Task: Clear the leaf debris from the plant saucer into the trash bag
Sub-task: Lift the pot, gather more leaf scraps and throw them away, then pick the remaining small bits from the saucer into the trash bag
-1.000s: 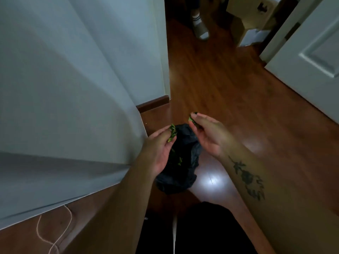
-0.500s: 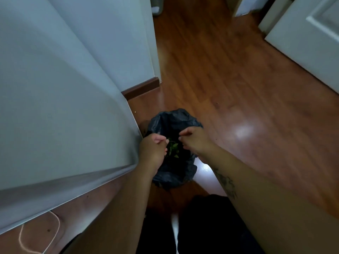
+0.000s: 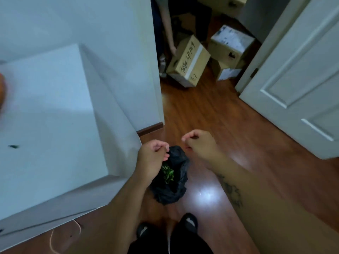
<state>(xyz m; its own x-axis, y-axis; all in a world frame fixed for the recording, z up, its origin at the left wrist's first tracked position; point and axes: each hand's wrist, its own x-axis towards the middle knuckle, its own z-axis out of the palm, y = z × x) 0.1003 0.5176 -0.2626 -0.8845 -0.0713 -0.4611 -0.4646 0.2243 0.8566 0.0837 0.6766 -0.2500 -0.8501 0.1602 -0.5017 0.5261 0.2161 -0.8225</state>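
Note:
A black trash bag (image 3: 174, 189) sits open on the wooden floor by the corner of a white table. Green leaf debris (image 3: 167, 173) lies inside it. My left hand (image 3: 152, 158) hovers over the bag's left rim, fingers curled shut with nothing visible in them. My right hand (image 3: 199, 143) is raised above and to the right of the bag, fingers also curled, holding nothing. A small dark leaf bit (image 3: 13, 146) lies on the table top. An orange rim (image 3: 1, 92) shows at the far left edge; whether it is the saucer is unclear.
The white table (image 3: 55, 116) fills the left side. Cardboard boxes (image 3: 189, 61) stand in the doorway ahead, where another person's hand rests on one. A white door (image 3: 302, 79) stands at the right. My feet (image 3: 189, 222) are just below the bag. A cord (image 3: 53, 241) lies under the table.
Both hands held green leaf bits above the bag, lowered into its mouth, and have now risen without them. The leaves lie in the bag. My view tilted up.

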